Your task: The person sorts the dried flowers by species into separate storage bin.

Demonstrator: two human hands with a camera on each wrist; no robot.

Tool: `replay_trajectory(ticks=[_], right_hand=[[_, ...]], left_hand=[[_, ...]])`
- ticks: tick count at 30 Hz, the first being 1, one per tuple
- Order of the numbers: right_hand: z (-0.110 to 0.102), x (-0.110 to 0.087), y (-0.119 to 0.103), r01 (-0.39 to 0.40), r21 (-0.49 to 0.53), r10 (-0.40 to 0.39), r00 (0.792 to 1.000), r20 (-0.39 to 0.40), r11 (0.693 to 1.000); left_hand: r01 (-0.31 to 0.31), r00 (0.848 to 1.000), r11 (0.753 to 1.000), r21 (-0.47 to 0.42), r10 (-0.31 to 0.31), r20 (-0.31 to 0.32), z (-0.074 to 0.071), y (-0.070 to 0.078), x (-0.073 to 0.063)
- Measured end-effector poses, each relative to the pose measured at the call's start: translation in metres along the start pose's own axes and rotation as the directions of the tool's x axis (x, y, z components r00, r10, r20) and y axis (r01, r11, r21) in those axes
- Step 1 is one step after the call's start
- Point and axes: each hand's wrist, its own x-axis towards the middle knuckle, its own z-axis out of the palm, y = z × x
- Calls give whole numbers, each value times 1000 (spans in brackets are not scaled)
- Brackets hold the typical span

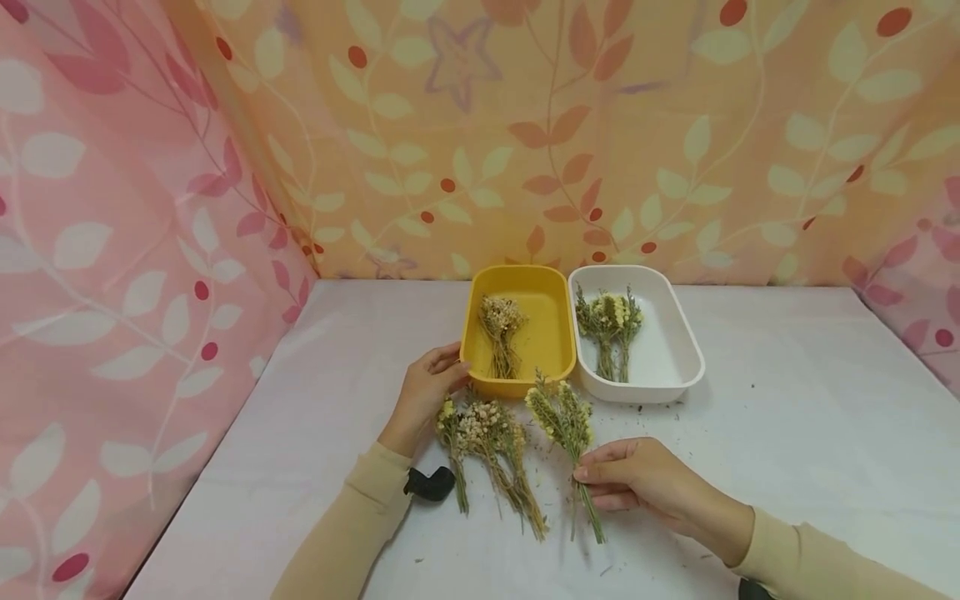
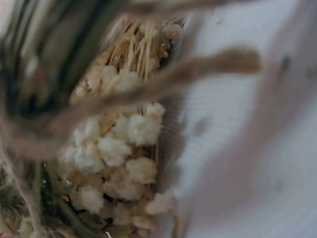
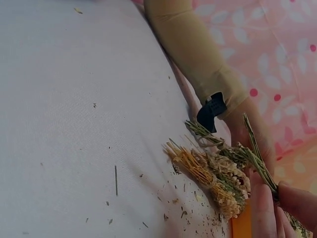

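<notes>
My right hand pinches the tied stems of a small bunch of yellow dried flowers, heads pointing away. In the right wrist view, thumb and fingertips close on its green stems. At the near left corner of the yellow tray, my left hand grips the rim between thumb and fingers. Just below that hand lie a yellow-flowered bunch, a cream-white bunch and a straw-coloured bunch. White blossoms and blurred twine fill the left wrist view.
Inside the yellow tray lies a pale dried bunch. Against its right side stands a white tray with yellow-green bunches at its left. Plant crumbs litter the white tablecloth. Patterned cloth hangs behind.
</notes>
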Motion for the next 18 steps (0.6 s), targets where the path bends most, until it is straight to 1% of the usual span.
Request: replay_trajectory(ticks=[5,10,18], right_hand=[[-1,-1,-3,0,-2,0,1000,4,1000],[-3,-3,-8,5,13,-5,1000,5,1000],[-5,-4,-10,20,22,-20,1000,-4,1000]], left_hand=[[-13,1000,1000,19,13,-2,0,1,-1],[-10,1000,999,44,11,-24,1,3,-3],[-11,1000,1000,-11,11,-8,1,3,-3]])
